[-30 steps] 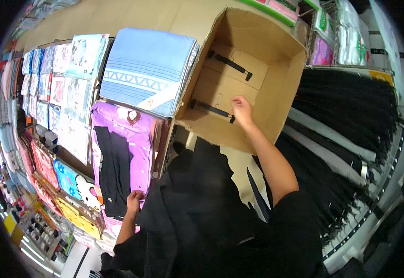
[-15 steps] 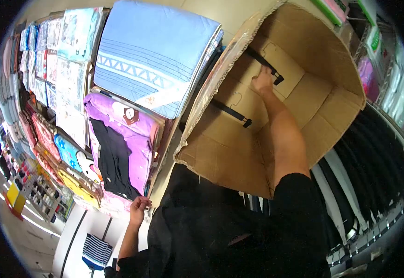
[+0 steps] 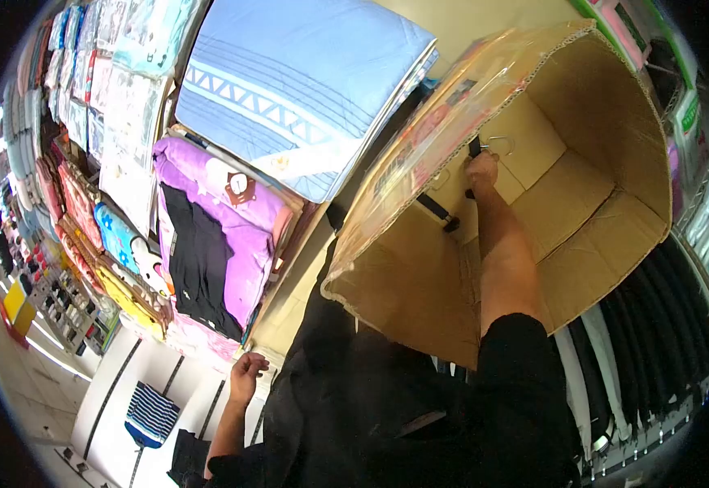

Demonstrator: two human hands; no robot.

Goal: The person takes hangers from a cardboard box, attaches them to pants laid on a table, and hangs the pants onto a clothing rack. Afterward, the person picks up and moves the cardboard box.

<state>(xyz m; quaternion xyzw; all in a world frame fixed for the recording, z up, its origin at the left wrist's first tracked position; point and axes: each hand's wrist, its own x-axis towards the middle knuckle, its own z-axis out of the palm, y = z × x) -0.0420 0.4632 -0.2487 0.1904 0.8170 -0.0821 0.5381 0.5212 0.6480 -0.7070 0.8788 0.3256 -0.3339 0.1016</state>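
My right hand [image 3: 481, 169] reaches into an open cardboard box [image 3: 582, 236], its fingers closed on a black hanger [image 3: 474, 149] with a metal hook. A second black hanger [image 3: 436, 210] lies in the box, to the left of and below that hand. My left hand [image 3: 249, 372] is loosely curled below the stacked bedding, with its fingers partly apart and nothing visible in it. Near it, black trousers [image 3: 196, 256] lie on a purple folded blanket [image 3: 249, 285].
A blue packaged bedding set [image 3: 289, 81] lies above the purple blanket. Packaged textiles [image 3: 131, 122] line the left side. Black garments [image 3: 655, 325] hang at the right. A striped garment [image 3: 153, 413] is at the lower left.
The box has come closer and tilted, with its outer side now showing. My right hand has moved from the nearer hanger to the farther one. My left hand has moved down, away from the trousers.
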